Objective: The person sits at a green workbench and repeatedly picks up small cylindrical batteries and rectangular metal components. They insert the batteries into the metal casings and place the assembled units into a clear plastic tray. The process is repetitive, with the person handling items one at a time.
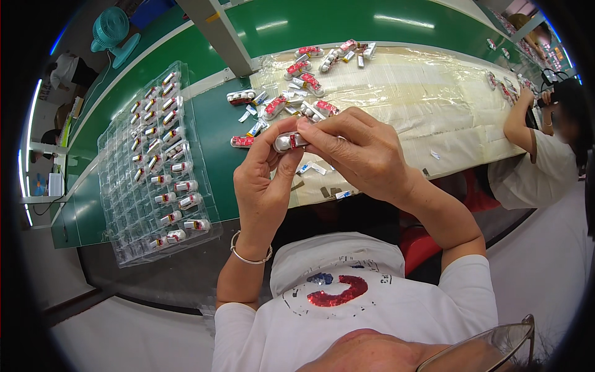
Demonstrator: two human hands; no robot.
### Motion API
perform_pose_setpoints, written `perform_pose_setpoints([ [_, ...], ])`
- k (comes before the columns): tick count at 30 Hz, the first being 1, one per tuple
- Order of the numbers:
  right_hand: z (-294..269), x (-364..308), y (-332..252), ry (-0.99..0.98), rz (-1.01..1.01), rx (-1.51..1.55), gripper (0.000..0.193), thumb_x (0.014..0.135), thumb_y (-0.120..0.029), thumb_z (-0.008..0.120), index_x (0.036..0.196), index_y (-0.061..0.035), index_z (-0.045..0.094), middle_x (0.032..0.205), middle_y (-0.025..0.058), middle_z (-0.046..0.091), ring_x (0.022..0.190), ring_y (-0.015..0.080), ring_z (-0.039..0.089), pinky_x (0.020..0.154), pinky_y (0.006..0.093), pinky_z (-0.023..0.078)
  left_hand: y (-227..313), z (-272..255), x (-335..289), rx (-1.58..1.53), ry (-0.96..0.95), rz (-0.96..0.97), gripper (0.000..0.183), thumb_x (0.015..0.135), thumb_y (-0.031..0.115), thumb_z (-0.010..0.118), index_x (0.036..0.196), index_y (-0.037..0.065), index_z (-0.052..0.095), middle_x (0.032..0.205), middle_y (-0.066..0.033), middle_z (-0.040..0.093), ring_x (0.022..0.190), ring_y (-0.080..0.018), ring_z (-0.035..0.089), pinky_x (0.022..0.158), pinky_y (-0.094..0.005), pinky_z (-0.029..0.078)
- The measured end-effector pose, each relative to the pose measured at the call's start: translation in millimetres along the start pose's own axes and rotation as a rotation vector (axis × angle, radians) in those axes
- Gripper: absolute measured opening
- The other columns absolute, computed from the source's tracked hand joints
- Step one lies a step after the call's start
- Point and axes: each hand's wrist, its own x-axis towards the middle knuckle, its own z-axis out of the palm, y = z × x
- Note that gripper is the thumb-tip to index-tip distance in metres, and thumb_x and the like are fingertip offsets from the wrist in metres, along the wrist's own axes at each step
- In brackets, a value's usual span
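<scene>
Long, shiny green table point(214, 127). Big cream-coloured, wrinkly sheet point(434, 93) on top. Clear plastic tray with many little pockets point(114, 208) at left, part filled. Right hand point(365, 152) and left hand point(263, 186) meet over near side. Small white-and-red, rounded toy-like piece point(286, 143) held up between them: left thumb and fingers pinch it, right thumb and fingertips pinch its right end. Tiny white flat strips point(318, 168) lie below. Step looks like fixing up this piece by hand. Next move likely needs steady left pinch, gentle right fingertips.
</scene>
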Motion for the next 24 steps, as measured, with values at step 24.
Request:
perform_pose_setpoints([
  [24,3,-2,-4,0.073,0.114,0.146,0.038,0.075,-0.011,0.076,0.112,-0.0079,0.07,0.101,0.0059,0.065,0.089,0.0214,0.063,0.07,0.03,0.054,-11,15,0,-0.219,0.13,0.034,0.039,0.096,-0.002,0.055,0.134,-0.007,0.051,0.123,-0.0199,0.063,0.107,-0.0167,0.064,0.092,-0.0254,0.051],
])
